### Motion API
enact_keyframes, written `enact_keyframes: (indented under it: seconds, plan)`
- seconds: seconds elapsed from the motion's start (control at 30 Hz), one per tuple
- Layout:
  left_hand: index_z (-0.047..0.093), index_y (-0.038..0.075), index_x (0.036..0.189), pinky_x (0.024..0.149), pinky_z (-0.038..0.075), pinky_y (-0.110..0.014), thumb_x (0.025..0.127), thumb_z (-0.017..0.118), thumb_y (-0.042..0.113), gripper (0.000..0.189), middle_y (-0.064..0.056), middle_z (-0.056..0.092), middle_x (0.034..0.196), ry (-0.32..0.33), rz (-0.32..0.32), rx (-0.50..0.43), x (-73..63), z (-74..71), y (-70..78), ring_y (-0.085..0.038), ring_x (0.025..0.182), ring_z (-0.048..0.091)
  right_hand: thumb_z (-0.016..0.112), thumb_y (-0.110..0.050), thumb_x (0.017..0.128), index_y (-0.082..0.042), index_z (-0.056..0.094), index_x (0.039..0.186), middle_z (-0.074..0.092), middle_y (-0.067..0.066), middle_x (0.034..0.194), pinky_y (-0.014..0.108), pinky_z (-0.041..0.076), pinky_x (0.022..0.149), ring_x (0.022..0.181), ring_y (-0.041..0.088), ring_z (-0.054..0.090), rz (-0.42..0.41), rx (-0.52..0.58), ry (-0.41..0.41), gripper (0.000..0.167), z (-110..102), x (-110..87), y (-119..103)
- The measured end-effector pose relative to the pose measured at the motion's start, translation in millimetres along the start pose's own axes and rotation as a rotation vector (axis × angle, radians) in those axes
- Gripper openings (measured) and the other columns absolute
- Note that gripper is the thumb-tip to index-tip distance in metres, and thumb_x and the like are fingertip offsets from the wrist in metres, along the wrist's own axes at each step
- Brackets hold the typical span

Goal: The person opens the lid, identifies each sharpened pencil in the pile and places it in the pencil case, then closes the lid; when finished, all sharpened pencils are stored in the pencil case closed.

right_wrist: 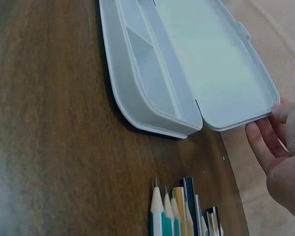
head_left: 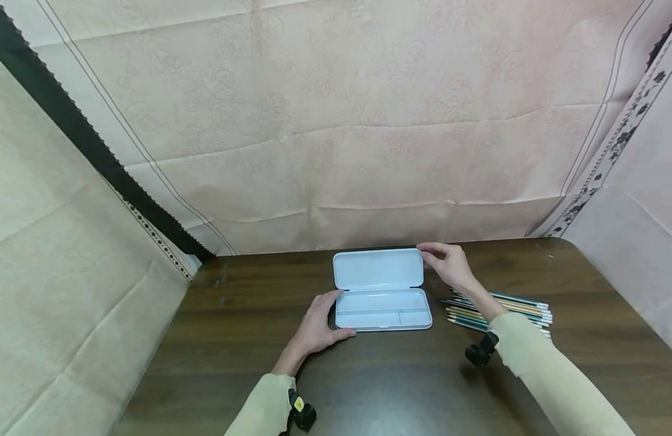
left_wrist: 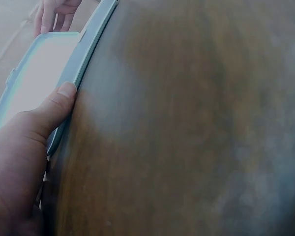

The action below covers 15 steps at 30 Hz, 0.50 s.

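Pencil case is lying open near the rear edge of the worktop, room extending in front; left hand is gripping its left end, right hand pinching the outer right corner of the lid.

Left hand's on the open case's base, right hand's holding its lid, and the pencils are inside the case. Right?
Not quite: the pencils lie on the table, outside the case, as the head view shows. The rest is right.

A wood-grained brown table stands before pale cloth (creased, faintly rose-patterned); a dark strip slants at left.
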<state>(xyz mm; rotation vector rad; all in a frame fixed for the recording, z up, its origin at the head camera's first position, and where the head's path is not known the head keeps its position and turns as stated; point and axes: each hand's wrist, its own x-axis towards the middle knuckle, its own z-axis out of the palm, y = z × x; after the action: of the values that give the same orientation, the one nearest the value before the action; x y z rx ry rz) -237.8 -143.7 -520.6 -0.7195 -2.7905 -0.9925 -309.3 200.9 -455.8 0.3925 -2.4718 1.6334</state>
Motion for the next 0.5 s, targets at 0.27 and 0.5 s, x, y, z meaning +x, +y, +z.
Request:
enact_keyframes:
  seconds: [0.27,0.5]
  plan:
    - [0.043,0.013,0.15,0.106,0.039,-0.044,0.077,0.085,0.049,0.091,-0.006,0.046,0.15,-0.003,-0.003,-0.017,-0.2,1.4,0.6,-0.023,0.133,0.041,0.063,-0.004,0.099,0.005,0.066,0.124,0.065,0.025,0.115,0.048,0.053,0.083,0.098,0.045,0.066,0.03,-0.001,0.027,0.027,-1,-8.9,0]
    - [0.044,0.015,0.149,0.105,0.039,-0.047,0.077,0.086,0.047,0.089,-0.007,0.047,0.149,0.009,-0.032,-0.037,0.1,-0.4,2.0,-0.024,0.133,0.042,0.066,-0.011,0.098,0.001,0.07,0.118,0.07,0.018,0.109,0.022,0.054,0.071,0.086,0.031,0.068,-0.074,-0.16,0.035,0.023,-24,-37.3,-8]
